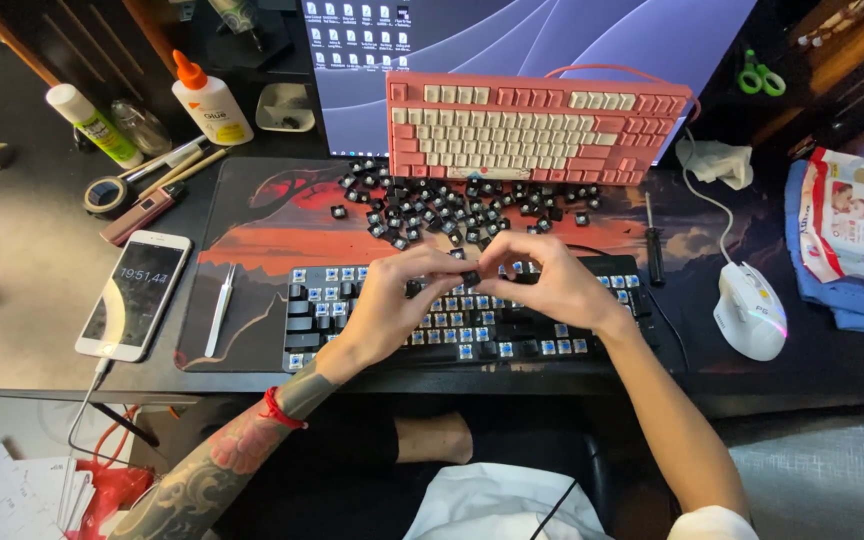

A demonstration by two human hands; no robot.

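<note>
Two hands meet at the frame's centre above a black keyboard (pixel 472 320) stripped of most caps, its blue switches bare. The left hand (pixel 397 300) and right hand (pixel 542 285) each pinch a small dark keycap (pixel 471 277) between their fingertips, just over the board's upper rows. Loose black keycaps (pixel 442 205) lie scattered above it on a red-and-black desk mat (pixel 252 215), before a pink keyboard (pixel 537 125) propped against a lit monitor (pixel 512 35). The dark table (pixel 22 250) carries a white phone (pixel 134 295), tweezers (pixel 219 310) and a glue bottle (pixel 212 100) at left, a white mouse (pixel 749 310), screwdriver (pixel 654 240) and wipes packet (pixel 845 215) at right.
</note>
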